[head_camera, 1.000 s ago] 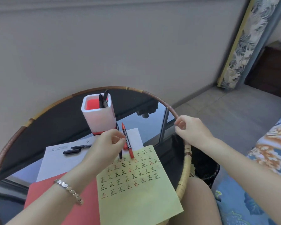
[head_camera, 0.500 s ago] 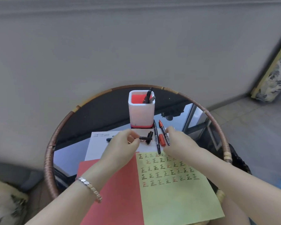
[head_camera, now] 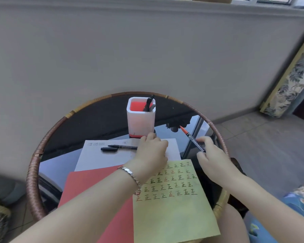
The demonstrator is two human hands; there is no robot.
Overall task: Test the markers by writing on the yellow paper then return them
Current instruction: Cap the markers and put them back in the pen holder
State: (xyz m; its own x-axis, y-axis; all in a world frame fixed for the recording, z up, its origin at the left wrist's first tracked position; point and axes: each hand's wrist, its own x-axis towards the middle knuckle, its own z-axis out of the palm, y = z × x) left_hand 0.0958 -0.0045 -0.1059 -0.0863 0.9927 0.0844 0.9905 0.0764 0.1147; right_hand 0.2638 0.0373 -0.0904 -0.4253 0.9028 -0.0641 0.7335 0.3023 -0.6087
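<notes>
The yellow paper (head_camera: 174,213), with rows of black and red characters, lies at the table's near edge. My right hand (head_camera: 212,160) is shut on an uncapped red-tipped marker (head_camera: 191,138), held above the glass to the right of the paper with its tip pointing up and away. My left hand (head_camera: 151,151) rests knuckles-up on the white sheet (head_camera: 102,158) just in front of the white pen holder (head_camera: 140,120); its fingers are curled and hide whatever is under them. Two dark markers (head_camera: 149,103) stand in the holder.
A black marker (head_camera: 123,146) and its loose cap (head_camera: 109,149) lie on the white sheet, left of my left hand. A red sheet (head_camera: 95,190) lies under the yellow one. The round glass table has a raised rattan rim (head_camera: 33,169). A wall stands behind.
My right hand has lifted the red-tipped marker off the paper and carried it right. My left hand has moved right, to just in front of the holder, covering where another marker and a red cap lay.
</notes>
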